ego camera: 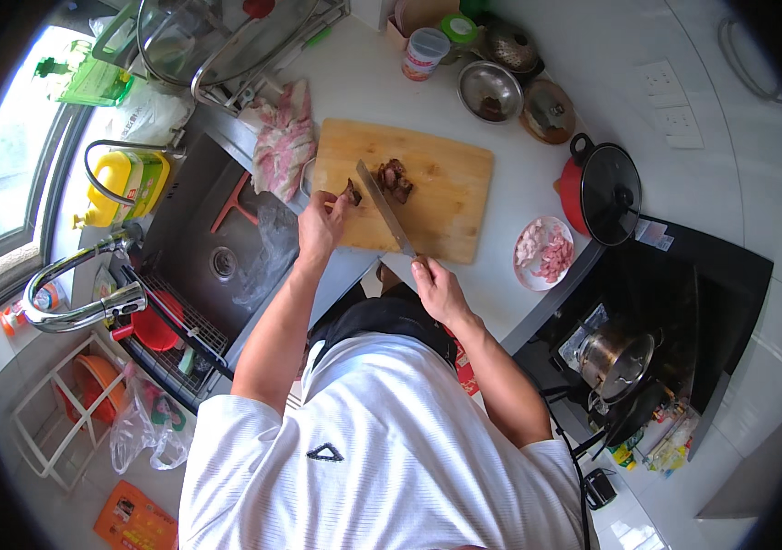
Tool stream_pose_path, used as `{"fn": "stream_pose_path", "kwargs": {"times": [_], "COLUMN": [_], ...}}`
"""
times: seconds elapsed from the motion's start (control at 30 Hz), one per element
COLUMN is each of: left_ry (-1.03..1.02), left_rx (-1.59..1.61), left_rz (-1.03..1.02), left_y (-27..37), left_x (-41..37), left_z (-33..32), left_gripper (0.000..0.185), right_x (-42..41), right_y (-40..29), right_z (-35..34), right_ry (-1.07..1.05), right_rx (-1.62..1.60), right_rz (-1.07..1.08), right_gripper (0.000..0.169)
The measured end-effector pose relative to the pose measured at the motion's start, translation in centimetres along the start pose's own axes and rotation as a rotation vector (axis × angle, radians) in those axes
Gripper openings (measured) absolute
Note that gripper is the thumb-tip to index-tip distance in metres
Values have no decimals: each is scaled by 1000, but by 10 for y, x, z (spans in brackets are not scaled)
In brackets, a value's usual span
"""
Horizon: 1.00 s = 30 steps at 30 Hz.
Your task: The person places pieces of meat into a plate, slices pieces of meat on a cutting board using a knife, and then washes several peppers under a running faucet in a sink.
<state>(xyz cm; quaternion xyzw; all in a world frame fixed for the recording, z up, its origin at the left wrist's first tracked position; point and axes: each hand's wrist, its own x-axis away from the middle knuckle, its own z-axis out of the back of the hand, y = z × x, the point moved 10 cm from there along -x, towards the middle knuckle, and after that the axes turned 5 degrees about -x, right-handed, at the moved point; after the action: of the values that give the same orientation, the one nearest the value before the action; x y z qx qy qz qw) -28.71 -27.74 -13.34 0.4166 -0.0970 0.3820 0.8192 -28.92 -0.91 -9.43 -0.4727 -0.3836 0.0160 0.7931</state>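
A bamboo cutting board lies on the white counter before me. My right hand grips the handle of a kitchen knife, whose broad blade slants up and left across the board. Just right of the blade is a small heap of dark brown cut pieces, which look like meat or dried mushroom. At the board's left edge, my left hand pinches another dark brown piece between thumb and fingers. That piece is apart from the blade, on its left side.
A plate of raw chopped meat sits right of the board, below a red lidded pot. Behind stand a steel bowl and a plastic tub. A cloth and the sink lie left; a stove is at right.
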Motion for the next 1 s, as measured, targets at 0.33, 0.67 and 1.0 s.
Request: {"fn": "stream_pose_path", "kwargs": {"times": [0.33, 0.67, 1.0], "left_ry": [191, 223, 354], "left_rx": [-3, 155, 20], "left_rz": [-618, -281, -476], "left_y": [44, 22, 32], "left_x": [20, 13, 26], "left_z": [5, 8, 16], "left_gripper": [28, 22, 22], "right_x": [5, 7, 6], "right_y": [-11, -12, -24], "right_z": [-12, -16, -16], "right_ry": [55, 59, 41], "right_rx": [20, -9, 37], "right_rz": [19, -6, 15], "right_gripper": [33, 33, 33]}}
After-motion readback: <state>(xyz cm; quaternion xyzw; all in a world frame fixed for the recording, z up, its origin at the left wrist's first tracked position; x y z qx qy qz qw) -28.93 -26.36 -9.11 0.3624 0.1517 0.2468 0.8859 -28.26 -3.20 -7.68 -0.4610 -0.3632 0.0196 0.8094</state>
